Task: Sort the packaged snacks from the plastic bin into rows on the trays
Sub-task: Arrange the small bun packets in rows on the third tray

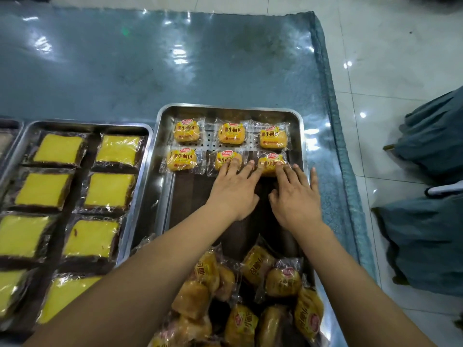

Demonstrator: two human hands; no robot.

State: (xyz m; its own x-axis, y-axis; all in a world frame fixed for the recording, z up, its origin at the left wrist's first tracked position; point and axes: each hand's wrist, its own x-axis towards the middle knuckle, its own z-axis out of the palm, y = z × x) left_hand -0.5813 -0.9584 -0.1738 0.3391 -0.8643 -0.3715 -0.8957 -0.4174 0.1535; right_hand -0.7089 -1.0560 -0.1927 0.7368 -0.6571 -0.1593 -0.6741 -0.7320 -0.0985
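Observation:
A steel tray (302, 136) holds two rows of three small orange bread packets each. My left hand (234, 190) lies flat with straight fingers touching the middle packet of the near row (225, 159). My right hand (295, 194) rests with straight fingers on the right packet of that row (269, 162). The far row (231, 133) lies untouched. A heap of the same bread packets (250, 296) sits under my forearms at the near end; I cannot make out the plastic bin.
To the left stands a second steel tray (145, 156) filled with yellow cake slices in clear wrappers (107, 194). Both trays sit on a glossy teal table cover (150, 71). Beyond the table's right edge are tiled floor and cloth-covered chairs (431, 236).

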